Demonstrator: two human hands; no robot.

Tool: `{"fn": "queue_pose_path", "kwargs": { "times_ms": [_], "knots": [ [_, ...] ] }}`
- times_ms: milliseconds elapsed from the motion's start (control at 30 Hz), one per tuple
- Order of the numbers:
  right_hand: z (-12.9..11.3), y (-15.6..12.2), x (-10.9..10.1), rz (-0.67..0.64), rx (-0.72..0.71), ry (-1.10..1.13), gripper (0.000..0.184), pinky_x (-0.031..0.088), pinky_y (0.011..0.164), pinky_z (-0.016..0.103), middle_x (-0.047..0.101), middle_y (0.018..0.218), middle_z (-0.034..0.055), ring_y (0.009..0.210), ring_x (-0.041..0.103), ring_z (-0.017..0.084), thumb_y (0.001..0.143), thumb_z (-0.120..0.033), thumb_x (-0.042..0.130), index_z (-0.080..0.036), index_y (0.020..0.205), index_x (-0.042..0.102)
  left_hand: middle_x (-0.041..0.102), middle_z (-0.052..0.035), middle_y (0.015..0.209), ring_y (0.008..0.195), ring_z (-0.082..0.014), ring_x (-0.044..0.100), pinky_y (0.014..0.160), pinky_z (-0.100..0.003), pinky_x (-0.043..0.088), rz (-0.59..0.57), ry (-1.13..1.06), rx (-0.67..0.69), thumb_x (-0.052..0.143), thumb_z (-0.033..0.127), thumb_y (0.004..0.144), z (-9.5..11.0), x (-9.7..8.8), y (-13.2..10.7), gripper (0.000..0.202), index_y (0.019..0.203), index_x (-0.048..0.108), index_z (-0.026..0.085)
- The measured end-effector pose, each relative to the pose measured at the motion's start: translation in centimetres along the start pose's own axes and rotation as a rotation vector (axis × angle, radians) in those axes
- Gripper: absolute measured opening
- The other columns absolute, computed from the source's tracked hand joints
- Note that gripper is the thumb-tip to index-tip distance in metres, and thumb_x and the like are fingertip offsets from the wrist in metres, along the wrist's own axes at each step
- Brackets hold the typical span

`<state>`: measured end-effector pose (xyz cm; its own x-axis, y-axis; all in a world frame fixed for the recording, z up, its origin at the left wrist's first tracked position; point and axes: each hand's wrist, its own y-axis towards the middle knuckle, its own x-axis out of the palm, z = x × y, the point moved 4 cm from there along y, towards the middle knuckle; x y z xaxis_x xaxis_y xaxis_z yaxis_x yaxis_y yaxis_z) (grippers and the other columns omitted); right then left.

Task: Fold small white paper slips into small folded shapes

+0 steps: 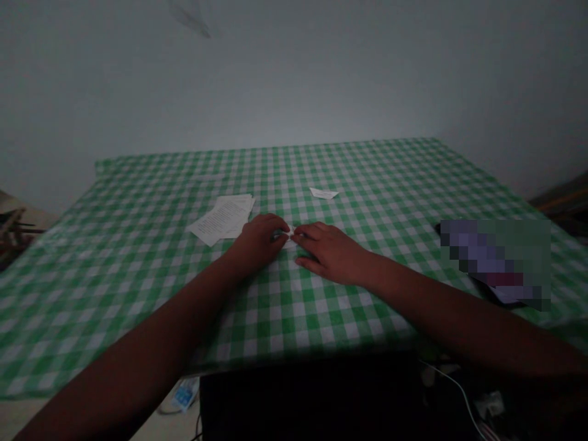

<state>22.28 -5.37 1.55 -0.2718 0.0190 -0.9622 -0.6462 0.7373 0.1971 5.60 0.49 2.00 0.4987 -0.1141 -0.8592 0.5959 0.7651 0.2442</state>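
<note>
The left hand (pixel 257 243) and right hand (pixel 328 252) reach inward across the checked counter (pixel 138 294), fingers pinching a small white paper piece (pixel 290 233) between them, its long axis hidden.

The cloth (pixel 294 318) looks matt, woven or perhaps coated (hard to tell in this dim light), and the sheets (pixel 223 219), the slip (pixel 324 193) and the folded scrap (pixel 289 234) are all thin, smooth paper — the wall (pixel 294 73) is matt.
</note>
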Motion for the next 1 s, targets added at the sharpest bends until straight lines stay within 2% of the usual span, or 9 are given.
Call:
{"fn": "queue_pose_path", "kwargs": {
  "times_ms": [133,333,500,767,1000],
  "knots": [
    [-0.1,-0.1,-0.1,0.02,-0.033,-0.005,0.05,0.042,0.106,0.047,0.054,0.14,0.0175,0.126,0.049,0.03,0.099,-0.039,0.048,-0.01,0.139,0.052,0.068,-0.0058,0.108,0.107,-0.0231,0.061,0.098,-0.044,0.048,0.008,-0.01,0.003,0.057,0.02,0.087,-0.1,0.1,0.1,0.015,0.098,0.067,0.02],
    [-0.5,-0.1,0.0,0.021,0.026,-0.04,0.051,0.042,0.106,0.047,0.053,0.14,0.0173,0.126,0.048,0.031,0.099,-0.04,0.047,-0.009,0.139,0.052,0.066,-0.0072,0.109,0.108,-0.0234,0.06,0.099,-0.044,0.048,-0.023,-0.009,0.016,0.055,0.021,0.087,-0.3,0.1,0.1,0.016,0.099,0.066,0.019],
    [-0.9,0.0,0.1,0.024,0.084,-0.062,0.054,0.042,0.105,0.047,0.051,0.142,0.0168,0.126,0.047,0.031,0.099,-0.041,0.046,-0.008,0.141,0.049,0.064,-0.0088,0.114,0.111,-0.0234,0.059,0.103,-0.044,0.046,-0.089,-0.031,0.021,0.052,0.021,0.088,-0.6,-0.1,0.1,0.021,0.105,0.064,0.018],
    [-1.9,0.2,-0.3,0.033,0.145,-0.113,0.049,0.043,0.103,0.047,0.053,0.14,0.0169,0.124,0.049,0.032,0.098,-0.04,0.047,-0.009,0.135,0.054,0.06,-0.009,0.126,0.118,-0.0241,0.056,0.105,-0.044,0.044,-0.236,-0.028,0.02,0.05,0.021,0.088,-1.0,-1.0,-0.2,0.034,0.121,0.057,0.02],
    [-0.5,0.4,-0.4,0.044,0.136,-0.013,0.044,0.041,0.105,0.044,0.055,0.139,0.0183,0.126,0.05,0.03,0.097,-0.033,0.048,-0.007,0.132,0.057,0.061,-0.0077,0.121,0.112,-0.0227,0.058,0.1,-0.04,0.046,-0.314,-0.07,0.113,0.053,0.02,0.087,0.1,-2.0,-0.6,0.043,0.13,0.058,0.022]
  ]
}}
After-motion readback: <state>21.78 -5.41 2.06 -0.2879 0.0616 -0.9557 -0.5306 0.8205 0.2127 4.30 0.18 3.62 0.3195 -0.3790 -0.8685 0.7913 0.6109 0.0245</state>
